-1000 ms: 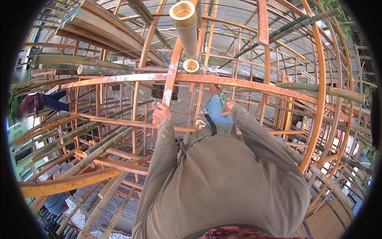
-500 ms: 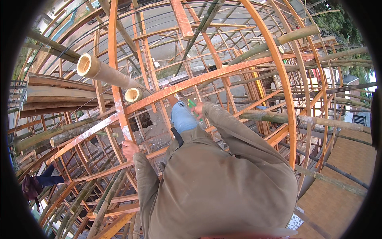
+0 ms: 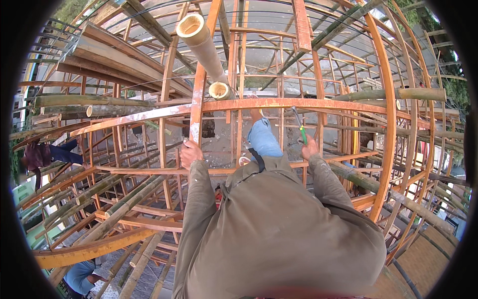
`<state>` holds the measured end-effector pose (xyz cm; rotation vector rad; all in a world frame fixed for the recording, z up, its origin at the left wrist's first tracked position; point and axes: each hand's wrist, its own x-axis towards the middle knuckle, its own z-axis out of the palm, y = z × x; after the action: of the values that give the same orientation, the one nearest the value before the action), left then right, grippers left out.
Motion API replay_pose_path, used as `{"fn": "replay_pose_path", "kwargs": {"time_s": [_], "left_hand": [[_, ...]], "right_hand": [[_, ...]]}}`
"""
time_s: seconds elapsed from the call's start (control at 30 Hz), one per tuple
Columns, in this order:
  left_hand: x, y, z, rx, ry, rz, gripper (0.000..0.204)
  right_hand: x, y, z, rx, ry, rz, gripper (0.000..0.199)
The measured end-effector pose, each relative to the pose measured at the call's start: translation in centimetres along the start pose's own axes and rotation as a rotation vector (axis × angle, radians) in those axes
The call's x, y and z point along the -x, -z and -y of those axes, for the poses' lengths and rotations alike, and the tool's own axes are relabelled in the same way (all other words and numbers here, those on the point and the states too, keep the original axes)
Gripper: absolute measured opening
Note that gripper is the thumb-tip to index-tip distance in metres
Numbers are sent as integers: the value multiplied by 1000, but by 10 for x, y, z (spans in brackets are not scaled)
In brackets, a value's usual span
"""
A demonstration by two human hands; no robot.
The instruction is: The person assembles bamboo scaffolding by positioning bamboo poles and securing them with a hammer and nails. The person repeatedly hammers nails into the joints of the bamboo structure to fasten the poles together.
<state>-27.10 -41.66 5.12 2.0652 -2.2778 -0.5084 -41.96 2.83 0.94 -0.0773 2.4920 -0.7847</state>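
Note:
My left hand [image 3: 190, 153] is closed around an upright wooden post [image 3: 196, 119], below a white-smeared stretch of it. To the right, my right hand [image 3: 309, 147] grips a hammer [image 3: 302, 132] by its green handle, with the head pointing away from me. Just beyond the hammer's head runs a long reddish horizontal beam [image 3: 279, 103], which crosses the post. Between my arms, my bent leg in blue jeans [image 3: 264, 137] reaches forward, its foot at the beam. A thick bamboo pole [image 3: 206, 52] with a cut open end leans beside the post.
Timber and bamboo framing surrounds me, with ground visible far below. Stacked planks [image 3: 114, 57] lie at the far left, bamboo poles [image 3: 117, 110] below them. One person [image 3: 55, 152] is on the frame at left; another, in blue shorts [image 3: 79, 276], is at lower left.
The view has turned, so the beam now lies nearly level. My right hand has moved away from my leg to the right with the hammer. My left hand stays on the post.

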Motion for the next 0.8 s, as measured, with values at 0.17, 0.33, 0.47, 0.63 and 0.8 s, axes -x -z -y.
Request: {"fn": "replay_pose_path", "kwargs": {"time_s": [0.17, 0.33, 0.47, 0.63, 0.8], "left_hand": [[-2, -5, 2, -17, -43, -88, 51], [1, -5, 1, 16, -39, -114, 48], [0, -3, -3, 78, -45, -133, 48], [-3, -6, -3, 11, 17, -83, 46], [-2, -3, -5, 17, 31, -59, 45]], "right_hand": [[-33, 31, 96, 71, 421, -167, 65], [-116, 43, 175, 129, 586, 44, 66], [-186, 31, 218, 240, 558, 402, 47], [-242, 7, 224, 206, 595, 653, 51], [-265, -5, 209, 224, 641, 749, 57]]}}
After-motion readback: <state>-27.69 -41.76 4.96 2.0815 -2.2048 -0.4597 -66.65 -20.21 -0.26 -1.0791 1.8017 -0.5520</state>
